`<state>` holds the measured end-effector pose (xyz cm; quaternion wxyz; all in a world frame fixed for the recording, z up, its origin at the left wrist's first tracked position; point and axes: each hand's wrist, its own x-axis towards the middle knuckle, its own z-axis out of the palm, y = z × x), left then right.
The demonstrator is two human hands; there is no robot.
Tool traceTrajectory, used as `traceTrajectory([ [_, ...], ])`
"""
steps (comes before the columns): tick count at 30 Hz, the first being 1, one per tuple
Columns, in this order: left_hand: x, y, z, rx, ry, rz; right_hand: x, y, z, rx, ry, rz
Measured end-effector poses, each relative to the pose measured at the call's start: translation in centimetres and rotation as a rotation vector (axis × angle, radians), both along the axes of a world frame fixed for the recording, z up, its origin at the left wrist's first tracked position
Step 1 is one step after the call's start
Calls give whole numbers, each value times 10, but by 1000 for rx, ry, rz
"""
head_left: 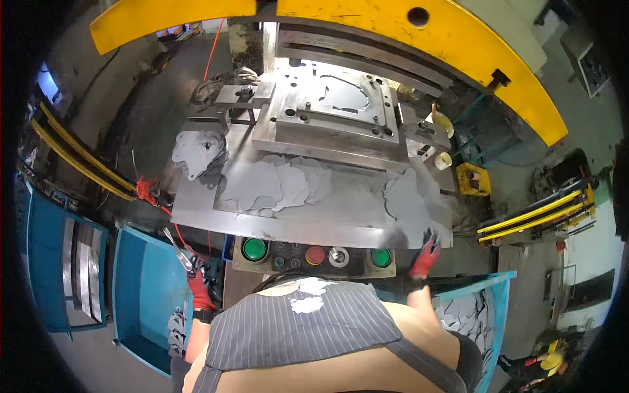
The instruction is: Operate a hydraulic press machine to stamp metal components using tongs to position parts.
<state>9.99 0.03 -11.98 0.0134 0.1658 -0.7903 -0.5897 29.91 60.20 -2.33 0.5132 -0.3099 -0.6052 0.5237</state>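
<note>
A: Left hand [199, 283] first: red glove, dark fingers, wrapped firmly round shiny metal tongs [178, 251], slim ends slanting up over the blue bin [147, 281]!

B: And the right hand [424, 260]?

A: Another red glove, dark fingertips right at the near edge of a flat grey sheet [411, 200]. Pinching it or just resting there? Can't tell from here.

B: Where's that sheet lying?

A: Right side of the smooth steel table [196, 218], dull and thin, wavy down its left edge. Over to the left, more thin sheets [252, 185] fan across each other, all curvy outlines, with a pile of cut pieces [195, 154] beside them.

B: Just below the table, a panel [298, 268]: round green buttons at both ends, a red one between!

A: And behind, a thick squared metal block [331, 128], pocked with round holes, under a scuffed yellow beam [367, 18].
</note>
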Motion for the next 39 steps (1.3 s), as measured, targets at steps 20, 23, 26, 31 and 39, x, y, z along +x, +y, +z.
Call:
traceTrajectory([
  [20, -106, 58, -98, -275, -265, -1121, 46, -9, -173, -616, -647, 382],
  [23, -96, 92, -76, -224, -381, -1019, 55, 4, -201, -348, -876, 353],
  [26, -94, 101, -42, 112, -774, -769, 62, 5, -228, -429, -692, 324],
  [31, -88, 99, -36, 133, -806, -656, 56, -2, -190, 25, -821, 469],
  [39, -75, 59, -92, -211, -202, -906, 46, -12, -59, -519, -1084, 440],
])
